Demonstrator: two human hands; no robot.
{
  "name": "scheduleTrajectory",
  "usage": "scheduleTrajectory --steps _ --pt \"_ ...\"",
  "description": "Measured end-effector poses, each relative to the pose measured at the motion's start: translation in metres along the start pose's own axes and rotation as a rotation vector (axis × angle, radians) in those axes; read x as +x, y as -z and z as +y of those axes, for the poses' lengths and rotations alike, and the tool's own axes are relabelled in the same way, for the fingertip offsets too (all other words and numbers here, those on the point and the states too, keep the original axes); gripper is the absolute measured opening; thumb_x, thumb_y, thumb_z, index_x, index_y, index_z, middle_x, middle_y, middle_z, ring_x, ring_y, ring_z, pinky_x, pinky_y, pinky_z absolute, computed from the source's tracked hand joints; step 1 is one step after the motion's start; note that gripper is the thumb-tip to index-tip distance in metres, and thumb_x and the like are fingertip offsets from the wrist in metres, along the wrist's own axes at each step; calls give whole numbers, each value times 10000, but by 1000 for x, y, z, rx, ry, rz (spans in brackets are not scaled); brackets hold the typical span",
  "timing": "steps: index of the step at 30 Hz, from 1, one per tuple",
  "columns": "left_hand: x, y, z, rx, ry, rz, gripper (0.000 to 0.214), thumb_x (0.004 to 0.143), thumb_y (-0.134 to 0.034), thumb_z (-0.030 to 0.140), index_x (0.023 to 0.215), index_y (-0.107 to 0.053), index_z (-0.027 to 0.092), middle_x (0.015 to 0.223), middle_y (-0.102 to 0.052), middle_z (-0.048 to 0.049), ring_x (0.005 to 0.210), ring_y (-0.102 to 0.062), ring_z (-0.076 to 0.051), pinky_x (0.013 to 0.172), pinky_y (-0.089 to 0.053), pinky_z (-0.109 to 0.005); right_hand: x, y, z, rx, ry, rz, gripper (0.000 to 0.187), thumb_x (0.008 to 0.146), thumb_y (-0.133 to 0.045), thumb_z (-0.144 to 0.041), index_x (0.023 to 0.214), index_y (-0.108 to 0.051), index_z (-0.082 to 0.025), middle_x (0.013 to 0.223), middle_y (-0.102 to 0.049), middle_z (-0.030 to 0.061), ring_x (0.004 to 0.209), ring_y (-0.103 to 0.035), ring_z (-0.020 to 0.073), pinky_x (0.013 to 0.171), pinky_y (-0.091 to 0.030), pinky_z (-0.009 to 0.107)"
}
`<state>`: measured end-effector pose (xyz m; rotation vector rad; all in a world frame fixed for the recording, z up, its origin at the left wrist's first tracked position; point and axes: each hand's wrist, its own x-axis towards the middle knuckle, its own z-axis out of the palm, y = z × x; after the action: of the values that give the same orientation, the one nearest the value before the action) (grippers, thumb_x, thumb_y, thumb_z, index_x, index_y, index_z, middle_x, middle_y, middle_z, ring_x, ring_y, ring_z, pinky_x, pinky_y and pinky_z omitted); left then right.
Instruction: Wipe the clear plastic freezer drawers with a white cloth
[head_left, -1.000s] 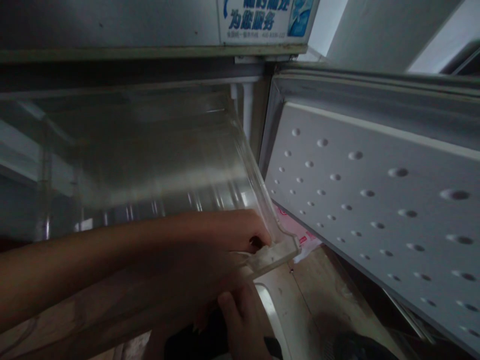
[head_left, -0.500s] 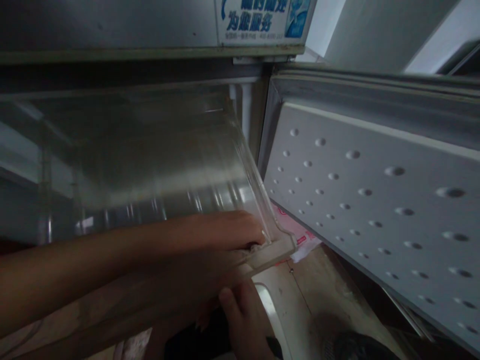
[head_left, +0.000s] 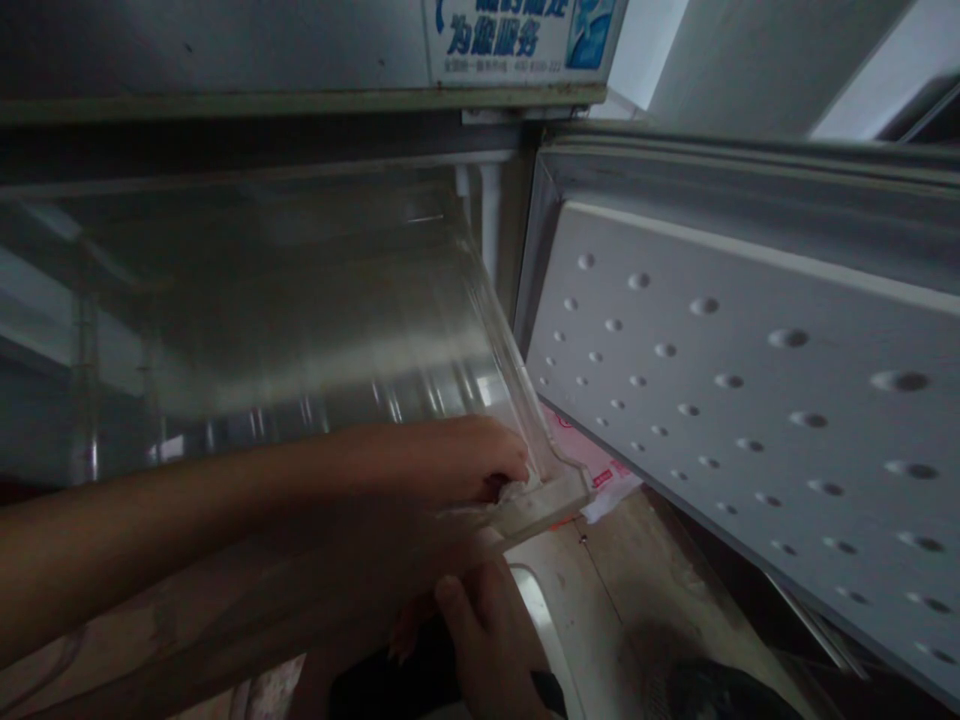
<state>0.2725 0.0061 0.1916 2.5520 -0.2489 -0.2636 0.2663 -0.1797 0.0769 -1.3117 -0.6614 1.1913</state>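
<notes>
Little has shifted vs 0.5 s ago: our left hand (head_left: 450,460) has curled its fingers tighter at the same corner, and the clear plastic drawer (head_left: 300,300) sits approx. where it was. The drawer juts out of the fridge compartment toward us, filling the left and centre. Left fingers are pressed together and hooked over its front lip (head_left: 551,500) at the near right corner. Our right hand (head_left: 487,640) is just below that corner, thumb up; its other fingers are hidden, so we can't tell their grip. On the right the open fridge door (head_left: 750,380) shows its dimpled white liner. A pink-and-white packet (head_left: 600,475) lies on the floor (head_left: 600,590) btw. drawer and door.
</notes>
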Motion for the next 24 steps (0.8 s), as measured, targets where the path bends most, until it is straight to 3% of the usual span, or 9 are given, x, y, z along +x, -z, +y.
scheduleTrajectory --steps 3,6,11,16,19,24 --pt "3 -4 2 250 39 -73 108 854 -658 40 814 -733 105 893 -737 -88 815 -655 -180 726 -470 -254 -1 -1 0 3 -11 18 580 868 -547 -721 958 -696 -168 758 -753 83 732 -730 219 662 -591 286" --pt "5 -8 -2 237 73 -86 91 855 -664 49 841 -743 91 919 -743 -102 854 -668 -194 772 -478 -264 -1 -3 0 41 -39 -28 602 868 -537 -732 978 -687 -159 800 -762 94 754 -736 223 674 -598 298" --pt "0 -4 -11 -79 93 -22 182 785 -650 -31 738 -692 140 781 -710 -12 733 -626 -131 701 -450 -211 1 -4 9 68 -29 -31 618 866 -534 -733 1025 -691 -157 776 -742 78 711 -718 210 638 -589 294" --pt "-5 11 2 -451 50 2 312 720 -530 -163 648 -572 138 657 -573 52 641 -543 -77 637 -409 -165 1 0 13 7 -22 -14 567 866 -545 -715 962 -713 -182 760 -730 69 710 -703 204 619 -577 274" --pt "-6 11 9 -391 83 22 308 736 -510 -152 664 -586 138 699 -606 34 677 -568 -88 661 -416 -182 1 1 7 0 -19 -32 546 863 -555 -708 941 -716 -192 776 -734 70 728 -704 208 625 -573 274" --pt "-3 -6 2 -32 78 28 161 820 -635 19 719 -643 145 769 -660 -7 733 -609 -133 677 -436 -222 0 -10 -3 200 -38 -43 562 846 -573 -726 928 -665 -177 641 -693 31 571 -662 185 591 -574 290"
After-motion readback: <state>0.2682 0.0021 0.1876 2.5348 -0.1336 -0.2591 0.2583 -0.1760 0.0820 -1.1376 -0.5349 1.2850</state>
